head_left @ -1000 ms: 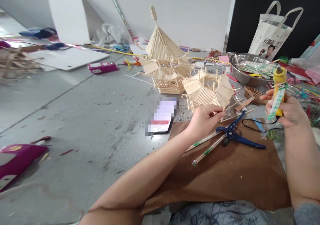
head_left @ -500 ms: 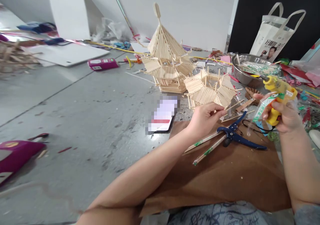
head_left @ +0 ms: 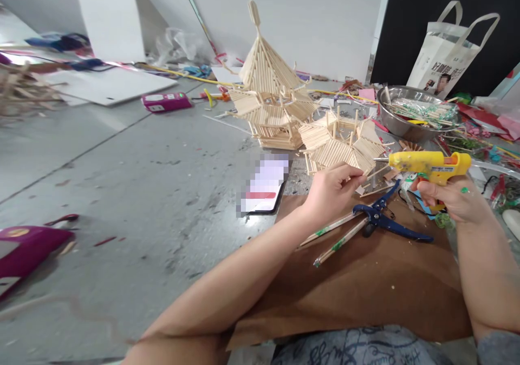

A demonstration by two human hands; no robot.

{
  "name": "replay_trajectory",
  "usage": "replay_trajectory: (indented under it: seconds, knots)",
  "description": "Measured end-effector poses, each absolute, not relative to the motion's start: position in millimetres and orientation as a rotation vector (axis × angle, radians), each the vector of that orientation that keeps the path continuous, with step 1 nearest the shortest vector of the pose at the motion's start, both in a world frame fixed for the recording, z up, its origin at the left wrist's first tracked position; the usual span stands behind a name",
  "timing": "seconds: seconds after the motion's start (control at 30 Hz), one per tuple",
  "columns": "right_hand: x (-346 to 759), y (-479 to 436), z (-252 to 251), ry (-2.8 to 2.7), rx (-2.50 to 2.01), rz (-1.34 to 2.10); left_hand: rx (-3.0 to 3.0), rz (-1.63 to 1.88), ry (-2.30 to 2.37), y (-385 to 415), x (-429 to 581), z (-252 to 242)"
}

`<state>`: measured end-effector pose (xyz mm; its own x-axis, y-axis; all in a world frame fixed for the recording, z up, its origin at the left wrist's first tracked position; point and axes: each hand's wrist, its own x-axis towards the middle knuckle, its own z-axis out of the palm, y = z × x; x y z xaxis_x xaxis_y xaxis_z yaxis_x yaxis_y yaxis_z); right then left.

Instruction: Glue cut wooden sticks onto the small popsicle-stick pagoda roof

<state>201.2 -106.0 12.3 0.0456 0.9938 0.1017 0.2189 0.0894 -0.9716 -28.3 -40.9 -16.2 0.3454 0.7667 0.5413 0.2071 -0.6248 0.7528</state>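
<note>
Between the fingertips of my left hand [head_left: 335, 189] is a thin wooden stick [head_left: 376, 171], pinched near one end and pointing right. Just behind that hand stands a low six-sided stick structure [head_left: 331, 148] with short upright posts. My right hand [head_left: 455, 200] grips a yellow hot glue gun [head_left: 426, 164], its metal nozzle pointing left above the stick's far end, apart from it. Below both hands a blue-handled cutter [head_left: 379, 216] lies on a brown sheet [head_left: 365, 289]. Beside the cutter rest wrapped sticks [head_left: 341, 240] with green print.
Farther back rises a taller stick pagoda [head_left: 270, 94] with a pointed roof. A phone [head_left: 266, 183] lies on the floor left of the sheet. At the right back are a metal bowl [head_left: 406, 129] of wrapped sticks and a white bag [head_left: 442, 62]. Purple devices [head_left: 166, 102] lie at left.
The glue gun has swung so its nozzle points left, nearer the stick. A green-printed wrapper has left my right hand. My left hand stays almost still with the stick.
</note>
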Motion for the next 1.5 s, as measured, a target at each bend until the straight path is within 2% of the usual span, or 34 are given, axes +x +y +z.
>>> replay_trajectory:
  seconds: [0.07, 0.23, 0.33, 0.6, 0.83, 1.03, 1.3, 1.5]
  knots:
    - [198, -106, 13, -1.297, -1.28, 1.031, 1.928, 1.191, 0.751, -44, -28, -13]
    - [185, -106, 10, -1.215, -1.168, 1.125, 1.403, 0.746, 0.428, -60, -17, -14]
    - [178, -106, 8, -1.259, -1.194, 1.154, 1.222, 0.634, 0.377, -68, -10, -20]
    - [190, -96, 21, -0.913, -1.059, 0.955, 1.63, 0.447, 0.645, -62, -11, -26]
    - [196, -104, 25, -1.018, -1.04, 1.174, 1.795, 0.633, 0.766, -58, -10, -24]
    - [185, -105, 15, -1.073, -1.032, 1.308, 1.636, 0.773, 0.664, -59, -12, -24]
    - [169, -103, 9, -0.999, -1.038, 1.311, 1.601, 0.753, 0.483, -59, -13, -20]
    - [165, -105, 10, -0.995, -1.024, 1.345, 1.819, 0.739, 0.426, -58, -13, -28]
